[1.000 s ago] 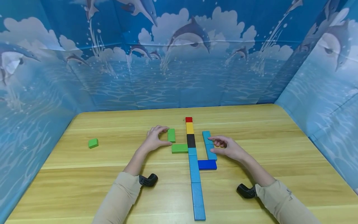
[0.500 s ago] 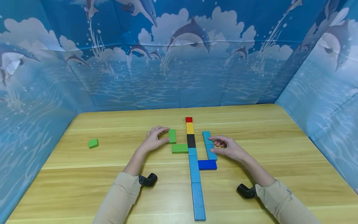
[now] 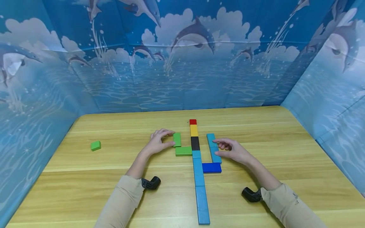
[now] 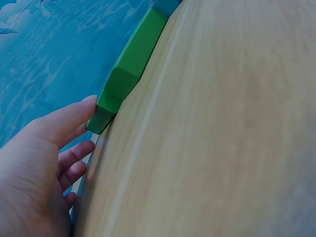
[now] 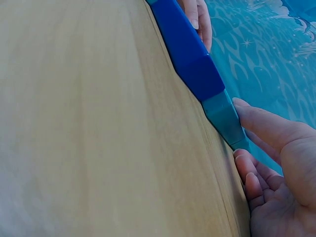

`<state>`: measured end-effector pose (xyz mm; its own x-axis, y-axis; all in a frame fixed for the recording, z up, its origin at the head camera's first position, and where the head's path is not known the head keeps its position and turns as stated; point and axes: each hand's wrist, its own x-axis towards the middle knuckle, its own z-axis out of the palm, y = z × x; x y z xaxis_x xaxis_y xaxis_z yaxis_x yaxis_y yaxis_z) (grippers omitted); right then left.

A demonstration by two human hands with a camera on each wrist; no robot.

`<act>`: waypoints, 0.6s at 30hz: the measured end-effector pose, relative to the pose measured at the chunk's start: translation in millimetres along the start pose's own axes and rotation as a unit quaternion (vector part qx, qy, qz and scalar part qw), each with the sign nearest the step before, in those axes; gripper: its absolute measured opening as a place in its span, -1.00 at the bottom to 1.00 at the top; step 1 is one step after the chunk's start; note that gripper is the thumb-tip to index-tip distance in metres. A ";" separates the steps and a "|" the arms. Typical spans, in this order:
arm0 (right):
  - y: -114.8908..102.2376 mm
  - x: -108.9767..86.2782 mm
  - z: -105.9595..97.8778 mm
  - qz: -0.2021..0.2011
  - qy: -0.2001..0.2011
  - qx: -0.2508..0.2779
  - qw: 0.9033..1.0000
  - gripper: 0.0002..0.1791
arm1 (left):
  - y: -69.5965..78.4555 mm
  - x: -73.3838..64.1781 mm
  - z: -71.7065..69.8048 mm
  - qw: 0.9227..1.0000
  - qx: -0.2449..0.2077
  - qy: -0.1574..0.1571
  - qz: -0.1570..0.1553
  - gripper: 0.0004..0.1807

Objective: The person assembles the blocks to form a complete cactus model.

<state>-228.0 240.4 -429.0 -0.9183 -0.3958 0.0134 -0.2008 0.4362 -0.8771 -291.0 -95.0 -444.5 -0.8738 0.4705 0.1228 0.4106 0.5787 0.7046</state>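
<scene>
With thumb and index fingertips at its left side, my left hand point(image 3: 157, 142) touches an upright-running green block point(image 3: 177, 140). That block meets a second green block point(image 3: 183, 151) lying crosswise below it. My right hand point(image 3: 233, 151) rests its thumb and index fingertips along the right side of two light blue blocks point(image 3: 214, 155) set end to end; its other fingers are curled. A dark blue block point(image 3: 212, 167) lies crosswise beneath them. In the right wrist view the thumb is at the light blue block point(image 5: 224, 116), beyond the dark blue block point(image 5: 192, 54).
Between the hands runs a column: red block point(image 3: 193, 121), yellow block point(image 3: 194, 130), black block point(image 3: 195, 143), then several light blue blocks point(image 3: 199, 172). A loose green block point(image 3: 95, 145) lies far left. A dolphin-print curtain point(image 3: 182, 79) borders the wooden table point(image 3: 71, 190).
The upper green block has slid slightly right and nearer, up to the crosswise green block, with my left fingertips following. My right hand and the light blue blocks have stayed put.
</scene>
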 end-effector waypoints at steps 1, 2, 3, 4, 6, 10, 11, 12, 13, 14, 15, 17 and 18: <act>1.7 0.5 0.1 0.001 0.000 -0.001 1.000 -0.50 | 0.0 0.1 0.0 1.000 -0.001 0.000 0.000 -0.46; 2.0 0.5 0.2 0.001 0.000 -0.002 1.000 -0.50 | 0.1 -0.1 0.0 1.000 0.000 0.001 0.001 -0.46; 0.4 0.1 -0.1 0.000 0.000 -0.002 1.000 -0.49 | 0.1 -0.4 0.0 1.000 0.000 0.002 0.002 -0.46; -2.0 -0.6 -0.2 -0.001 0.000 0.000 1.000 -0.49 | 0.4 -0.6 0.0 1.000 0.001 0.003 0.004 -0.46; -8.7 -2.5 -0.6 -0.003 -0.001 0.002 1.000 -0.50 | 0.9 -0.9 -0.2 1.000 0.001 0.004 0.006 -0.47; -19.5 -5.4 -1.3 -0.001 -0.004 0.001 1.000 -0.50 | 1.5 -1.0 -0.3 1.000 -0.001 0.003 0.005 -0.47; -20.9 -5.9 -1.4 0.000 -0.005 0.000 1.000 -0.50 | 1.4 -0.9 -0.3 1.000 -0.001 0.002 0.003 -0.46; -21.9 -6.1 -1.5 0.000 -0.005 0.000 1.000 -0.50 | 1.1 -0.7 -0.2 1.000 -0.001 0.002 0.003 -0.46; -22.4 -6.3 -1.5 0.001 -0.005 -0.001 1.000 -0.50 | 1.0 -0.7 -0.1 1.000 -0.001 0.002 0.003 -0.46; -22.5 -6.4 -1.6 0.000 -0.005 -0.001 1.000 -0.50 | 0.9 -0.6 -0.1 1.000 0.000 0.002 0.002 -0.46; -22.3 -6.4 -1.6 0.000 -0.005 0.000 1.000 -0.50 | 0.7 -0.6 0.0 1.000 0.000 0.001 0.001 -0.46; -21.2 -6.2 -1.7 -0.001 -0.005 0.002 1.000 -0.50 | 0.5 -0.5 0.0 1.000 0.000 0.000 0.000 -0.46; -20.5 -6.0 -1.7 -0.002 -0.005 0.003 1.000 -0.50 | 0.3 -0.5 -0.1 1.000 0.000 0.000 0.001 -0.46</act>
<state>-218.9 235.2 -410.3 -0.9140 -0.4055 0.0114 -0.2015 0.4294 -0.8803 -290.5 -95.1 -444.2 -0.8732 0.4716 0.1232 0.4114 0.5775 0.7052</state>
